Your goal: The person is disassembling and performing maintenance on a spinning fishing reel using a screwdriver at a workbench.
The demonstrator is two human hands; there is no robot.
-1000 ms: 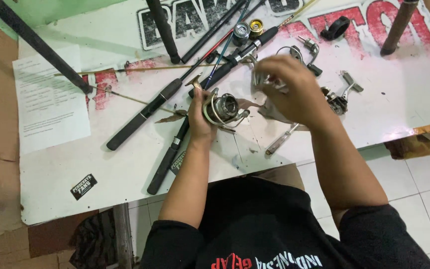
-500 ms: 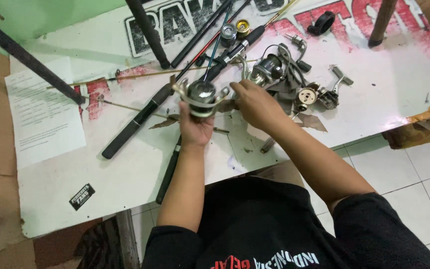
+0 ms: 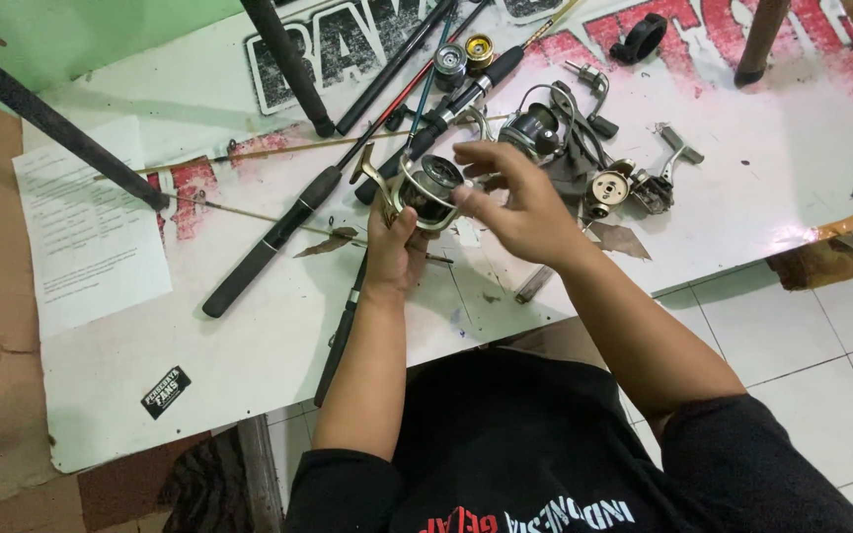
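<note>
The left hand (image 3: 392, 247) grips a spinning reel (image 3: 425, 188) from below, its fingers curled snugly around the reel's body and holding it just above the white counter (image 3: 249, 365). The right hand (image 3: 515, 202) reaches in from the right with fingers half open, thumb and fingertips touching the reel's spool side. A second reel (image 3: 535, 128) lies just behind, beside a black rod handle (image 3: 269, 247).

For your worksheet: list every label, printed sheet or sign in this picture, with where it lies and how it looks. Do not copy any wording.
White printed paper sheet: table's left side, rectangular, fine dark lines.
Small black sticker label: near front edge, slanted rectangle, white print.
Banner tabletop: white, big black and red letters under the rods.
</note>
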